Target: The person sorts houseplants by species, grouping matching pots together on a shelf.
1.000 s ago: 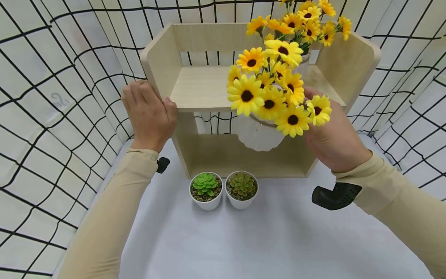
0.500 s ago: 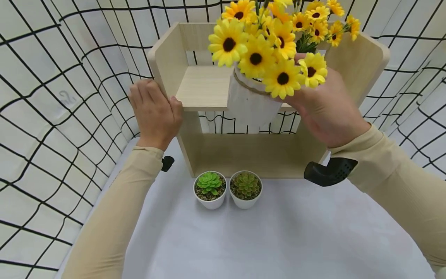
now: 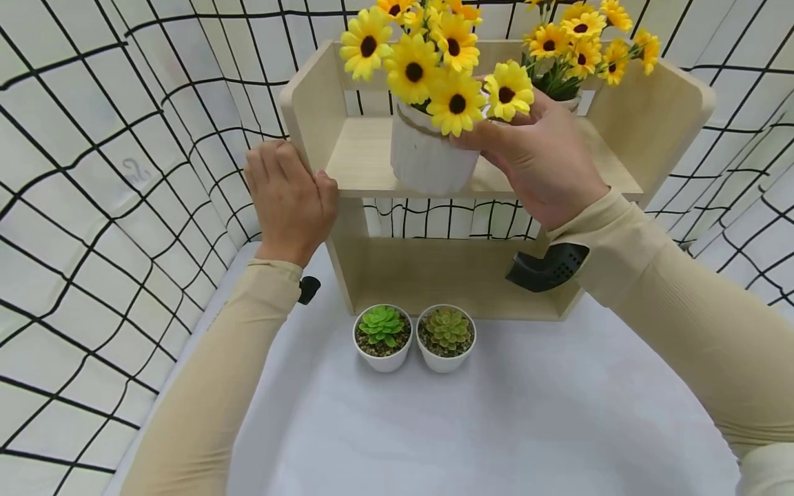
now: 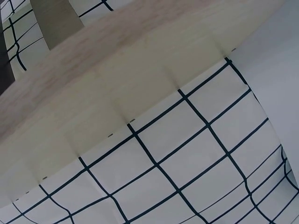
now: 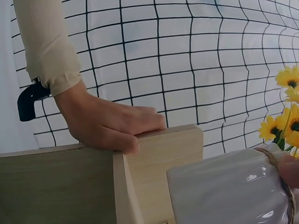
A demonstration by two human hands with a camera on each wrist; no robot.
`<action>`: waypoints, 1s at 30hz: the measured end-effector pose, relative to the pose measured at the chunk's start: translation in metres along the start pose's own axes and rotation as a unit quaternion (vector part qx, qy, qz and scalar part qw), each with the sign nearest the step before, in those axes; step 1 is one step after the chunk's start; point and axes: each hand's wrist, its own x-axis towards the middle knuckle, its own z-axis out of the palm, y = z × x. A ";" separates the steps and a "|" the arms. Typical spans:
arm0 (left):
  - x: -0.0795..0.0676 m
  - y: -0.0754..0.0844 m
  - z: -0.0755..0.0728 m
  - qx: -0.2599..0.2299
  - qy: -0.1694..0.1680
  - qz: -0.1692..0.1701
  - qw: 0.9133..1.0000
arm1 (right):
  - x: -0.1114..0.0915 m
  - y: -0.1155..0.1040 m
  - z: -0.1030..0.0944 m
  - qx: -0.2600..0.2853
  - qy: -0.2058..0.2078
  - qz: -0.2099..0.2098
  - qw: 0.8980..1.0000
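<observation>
My right hand holds a white ceramic pot of yellow artificial sunflowers by its twine-wrapped rim. The pot is upright in front of the upper board of a light wooden shelf; whether its base touches the board I cannot tell. At the left, my left hand grips the shelf's side panel, fingers over its outer side and thumb at the front edge, as the right wrist view also shows. A second pot of yellow sunflowers stands at the right on the upper board, partly hidden behind my right hand.
Two small white pots with succulents, a bright green one and a duller green one, stand side by side on the white tabletop before the shelf. Black wire mesh surrounds the table at the back and sides.
My right hand has lifted the flower pot and carried it left, from below the upper board's front edge to the board's height. My left hand keeps its grip on the side panel.
</observation>
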 end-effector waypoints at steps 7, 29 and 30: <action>0.000 0.002 0.003 0.003 0.005 -0.002 1.000 | 0.019 0.009 0.001 -0.013 0.028 0.019 0.999; -0.001 -0.001 0.004 0.004 0.016 -0.002 1.000 | 0.061 0.032 0.019 -0.050 0.077 0.068 0.993; -0.001 -0.001 0.004 0.005 0.014 -0.002 1.000 | 0.063 0.032 0.020 -0.052 0.081 0.070 0.993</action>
